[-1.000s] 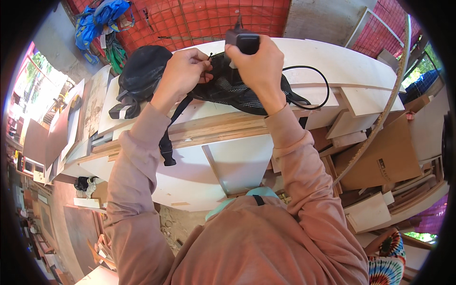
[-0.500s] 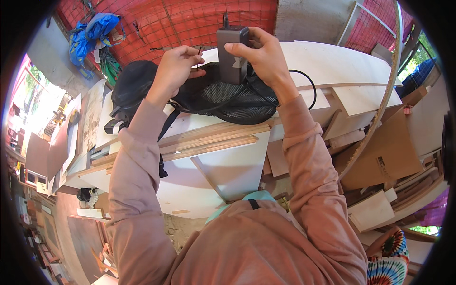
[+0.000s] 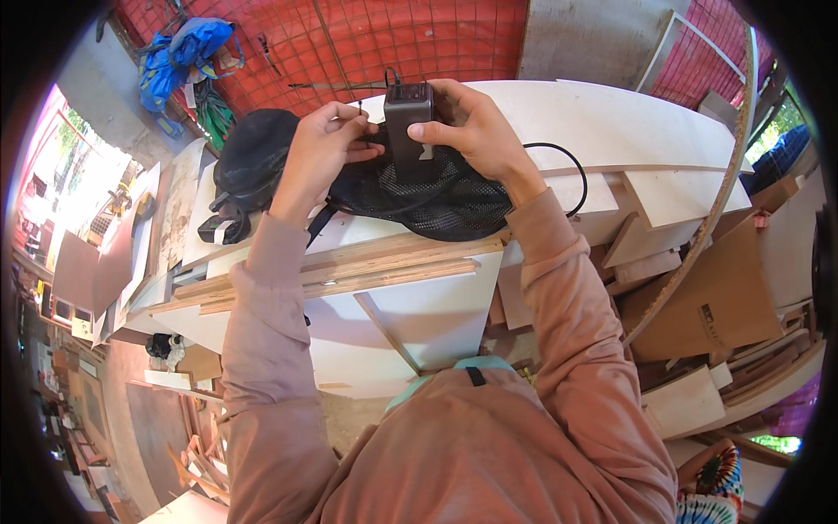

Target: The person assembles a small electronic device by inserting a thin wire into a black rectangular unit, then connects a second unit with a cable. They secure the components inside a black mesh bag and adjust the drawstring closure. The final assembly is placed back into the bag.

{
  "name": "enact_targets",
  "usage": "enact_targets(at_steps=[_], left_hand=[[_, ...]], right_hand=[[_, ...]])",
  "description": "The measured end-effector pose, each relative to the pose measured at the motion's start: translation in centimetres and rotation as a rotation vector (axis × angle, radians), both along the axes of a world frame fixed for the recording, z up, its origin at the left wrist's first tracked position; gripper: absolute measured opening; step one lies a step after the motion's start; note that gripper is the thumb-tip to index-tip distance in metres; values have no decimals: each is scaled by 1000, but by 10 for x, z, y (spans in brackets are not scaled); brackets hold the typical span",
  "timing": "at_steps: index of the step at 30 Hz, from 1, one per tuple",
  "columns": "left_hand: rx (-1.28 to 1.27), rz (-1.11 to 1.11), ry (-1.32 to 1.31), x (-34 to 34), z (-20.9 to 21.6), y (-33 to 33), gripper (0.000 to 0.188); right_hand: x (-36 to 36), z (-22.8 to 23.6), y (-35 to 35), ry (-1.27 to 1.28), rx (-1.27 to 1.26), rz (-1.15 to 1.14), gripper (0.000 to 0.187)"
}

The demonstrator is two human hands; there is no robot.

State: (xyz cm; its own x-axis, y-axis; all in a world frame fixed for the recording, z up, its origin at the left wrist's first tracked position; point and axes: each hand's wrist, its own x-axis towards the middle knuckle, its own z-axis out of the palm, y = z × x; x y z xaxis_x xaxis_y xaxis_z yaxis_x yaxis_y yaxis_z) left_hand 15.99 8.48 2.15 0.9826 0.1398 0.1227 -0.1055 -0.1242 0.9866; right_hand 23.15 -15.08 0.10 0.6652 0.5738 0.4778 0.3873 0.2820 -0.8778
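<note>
A dark grey box-shaped device [image 3: 409, 122], like a power bank, stands upright in my right hand [image 3: 480, 135], the thumb on its near face and the fingers behind its right side. A short black cable [image 3: 391, 77] loops out at its top. My left hand [image 3: 325, 148] pinches a thin black cord [image 3: 360, 112] just left of the device; its far end is hidden by the fingers. Below both hands lies a black mesh bag [image 3: 458, 205], with a black cable [image 3: 583, 179] curving out to its right.
A black pouch [image 3: 253, 153] and a small black device [image 3: 223, 227] lie left of the bag on the white panels [image 3: 628, 122]. Wooden strips [image 3: 410, 271] run along the near edge. A cardboard sheet [image 3: 698, 297] leans right; patterned cloth [image 3: 717, 485] shows at lower right.
The grey device has moved slightly left and down, closer to my left hand, and its top now shows. My left hand still pinches the thin cord. The view has shifted a little.
</note>
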Motion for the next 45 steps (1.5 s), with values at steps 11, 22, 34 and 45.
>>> enact_targets(at_steps=[11, 22, 34, 45], left_hand=[[-252, 23, -307, -25, -3, 16, 14], [46, -25, -176, -34, 25, 7, 20], [365, -209, 27, -15, 7, -1, 15], [482, -298, 124, 7, 1, -11, 55]], right_hand=[[-1, -3, -2, 37, 20, -47, 67], [1, -6, -26, 31, 51, -225, 36], [-7, 12, -45, -44, -267, -425, 13], [-7, 0, -37, -472, -627, -393, 31]])
